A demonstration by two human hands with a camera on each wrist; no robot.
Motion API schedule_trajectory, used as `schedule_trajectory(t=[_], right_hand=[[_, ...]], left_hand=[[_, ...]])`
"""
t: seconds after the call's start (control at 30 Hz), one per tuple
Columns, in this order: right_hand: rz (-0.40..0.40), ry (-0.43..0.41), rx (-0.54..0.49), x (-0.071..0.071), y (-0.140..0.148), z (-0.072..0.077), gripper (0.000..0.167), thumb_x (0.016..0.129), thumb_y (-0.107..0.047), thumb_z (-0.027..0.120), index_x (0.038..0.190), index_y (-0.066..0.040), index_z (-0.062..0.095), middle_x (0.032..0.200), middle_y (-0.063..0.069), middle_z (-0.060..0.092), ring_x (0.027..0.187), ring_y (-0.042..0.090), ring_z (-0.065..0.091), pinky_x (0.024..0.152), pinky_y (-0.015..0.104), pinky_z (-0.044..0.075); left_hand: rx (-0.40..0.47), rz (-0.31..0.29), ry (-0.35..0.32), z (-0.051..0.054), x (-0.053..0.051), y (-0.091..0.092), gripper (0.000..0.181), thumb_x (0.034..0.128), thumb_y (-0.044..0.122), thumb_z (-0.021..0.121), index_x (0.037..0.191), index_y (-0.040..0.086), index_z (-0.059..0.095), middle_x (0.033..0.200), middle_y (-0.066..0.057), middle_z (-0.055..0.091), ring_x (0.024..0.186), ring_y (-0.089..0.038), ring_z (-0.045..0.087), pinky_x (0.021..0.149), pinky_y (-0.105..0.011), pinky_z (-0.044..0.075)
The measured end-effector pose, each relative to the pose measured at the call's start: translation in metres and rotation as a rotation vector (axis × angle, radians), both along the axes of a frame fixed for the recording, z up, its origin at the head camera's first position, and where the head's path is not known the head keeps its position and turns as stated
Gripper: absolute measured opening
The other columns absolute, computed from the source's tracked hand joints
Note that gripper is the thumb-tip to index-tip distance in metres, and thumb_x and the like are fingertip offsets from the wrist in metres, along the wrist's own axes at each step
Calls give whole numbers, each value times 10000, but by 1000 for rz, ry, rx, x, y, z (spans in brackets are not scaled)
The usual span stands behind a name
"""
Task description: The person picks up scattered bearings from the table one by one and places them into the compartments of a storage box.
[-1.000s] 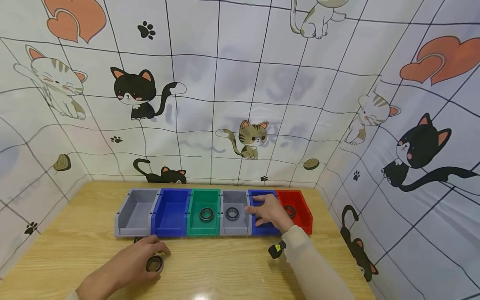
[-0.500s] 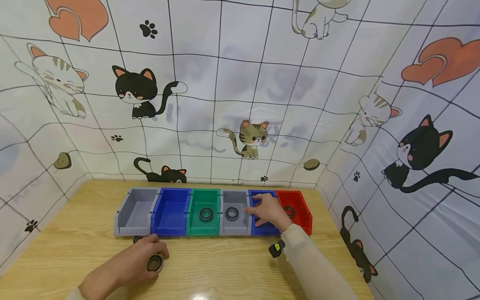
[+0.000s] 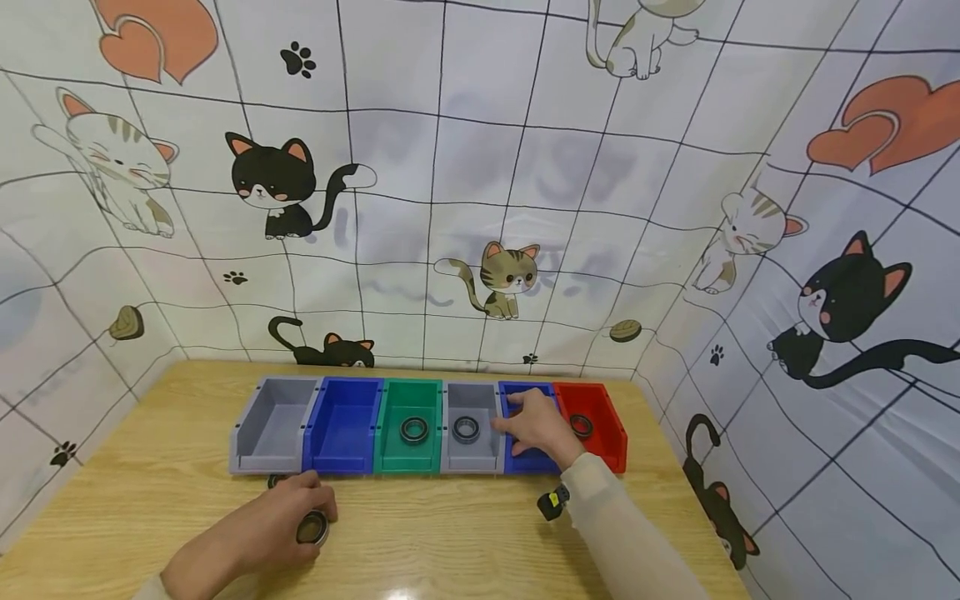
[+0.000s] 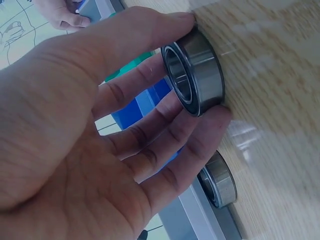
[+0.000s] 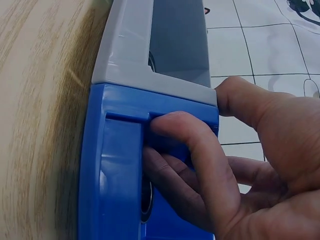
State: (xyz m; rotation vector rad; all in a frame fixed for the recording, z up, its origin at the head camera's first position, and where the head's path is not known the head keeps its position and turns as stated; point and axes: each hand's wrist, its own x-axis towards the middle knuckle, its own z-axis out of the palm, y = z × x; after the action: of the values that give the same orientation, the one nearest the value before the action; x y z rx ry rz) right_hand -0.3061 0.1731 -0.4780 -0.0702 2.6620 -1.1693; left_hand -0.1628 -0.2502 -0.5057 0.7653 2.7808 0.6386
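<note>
A bearing (image 4: pixel 202 70) with a steel outer ring and dark seals is held by my left hand (image 3: pixel 273 521), the thumb at one side and the fingertips at the other. Whether it touches the table is unclear. Another bearing (image 4: pixel 218 180) lies beyond those fingers, near the front of the left grey bin. My right hand (image 3: pixel 540 427) reaches into the right blue bin (image 5: pixel 117 165) with spread, loosely bent fingers, one of them at the divider beside the right grey bin (image 3: pixel 483 454). Below these fingers a bearing (image 5: pixel 146 200) is partly visible inside the blue bin.
Single bearings lie in the green bin (image 3: pixel 408 462), the right grey bin and the red bin (image 3: pixel 611 442). The left grey bin (image 3: pixel 270 462) and left blue bin (image 3: pixel 337 462) complete the row. A cat-print cloth (image 3: pixel 420 208) hangs behind the wooden table (image 3: pixel 420 533).
My left fingers have drawn in slightly around the bearing. My right hand stays at the right blue bin with hardly any motion.
</note>
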Motion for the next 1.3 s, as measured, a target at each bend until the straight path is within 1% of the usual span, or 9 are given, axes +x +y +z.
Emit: schedule_trajectory(t=[0.2, 0.33, 0.53, 0.67, 0.8, 0.93, 1.03, 1.17, 1.3], right_hand=[[-6, -2, -28, 0, 0, -2, 770, 1026, -219, 918, 1678, 23, 589, 899, 127, 746, 597, 234, 817, 653, 320, 697], [-8, 1, -36, -1, 0, -4, 773, 1023, -224, 920, 1678, 20, 591, 942, 147, 770, 584, 211, 807, 651, 314, 695], [-16, -2, -43, -1, 0, -6, 774, 1022, -232, 921, 1678, 15, 594, 1043, 133, 820, 587, 198, 807, 669, 311, 699], [-23, -9, -52, -2, -1, -7, 767, 1023, -224, 924, 1676, 12, 597, 1083, 153, 831, 589, 196, 807, 666, 311, 697], [-18, -6, -66, -1, 0, -7, 758, 1020, -222, 926, 1666, 9, 602, 1218, 204, 833, 602, 198, 811, 649, 328, 699], [-20, -2, -102, 0, 3, -8, 738, 1011, -221, 934, 1639, 0, 614, 1346, 260, 796, 627, 209, 817, 651, 382, 715], [-26, 10, -139, 1, 5, -11, 714, 1002, -216, 945, 1607, -6, 629, 1367, 275, 772, 662, 220, 826, 648, 401, 720], [-25, 28, -170, 1, 7, -15, 688, 997, -216, 951, 1576, -22, 634, 1402, 286, 743, 723, 226, 836, 636, 382, 717], [-22, 38, -187, 1, 8, -16, 682, 996, -220, 952, 1570, -43, 629, 1471, 293, 712, 748, 238, 841, 636, 384, 719]], left_hand=[[-7, -2, -13, 2, 0, 1, 349, 865, 202, 1025, 1094, 278, 772, 1087, 92, 621, 958, -42, 569, 830, -285, 596], [-8, -9, 4, 2, 0, 2, 350, 866, 198, 1025, 1094, 272, 770, 1090, 90, 623, 950, -40, 566, 818, -284, 590], [-11, -10, 24, 2, 0, 2, 351, 867, 199, 1027, 1093, 277, 770, 1087, 91, 623, 947, -39, 572, 811, -291, 591], [-12, -4, 24, 3, 0, 3, 339, 871, 189, 1017, 1087, 282, 774, 1079, 96, 623, 947, -31, 574, 814, -289, 593], [-8, 0, 33, 4, -1, 5, 322, 877, 169, 1001, 1076, 283, 776, 1068, 99, 621, 948, -26, 581, 821, -291, 600], [-6, 5, 45, 7, -3, 7, 313, 892, 166, 994, 1080, 286, 774, 1066, 100, 611, 950, -33, 579, 826, -285, 604], [-10, 5, 92, 9, -5, 9, 318, 886, 160, 999, 1077, 275, 772, 1056, 95, 606, 938, -36, 571, 804, -283, 595], [-3, 5, 156, 14, -8, 11, 342, 854, 119, 1013, 1080, 230, 782, 1053, 73, 621, 933, -54, 586, 768, -278, 585], [14, 8, 179, 19, -12, 14, 364, 837, 84, 1017, 1098, 198, 790, 1062, 56, 627, 938, -76, 593, 749, -260, 575]])
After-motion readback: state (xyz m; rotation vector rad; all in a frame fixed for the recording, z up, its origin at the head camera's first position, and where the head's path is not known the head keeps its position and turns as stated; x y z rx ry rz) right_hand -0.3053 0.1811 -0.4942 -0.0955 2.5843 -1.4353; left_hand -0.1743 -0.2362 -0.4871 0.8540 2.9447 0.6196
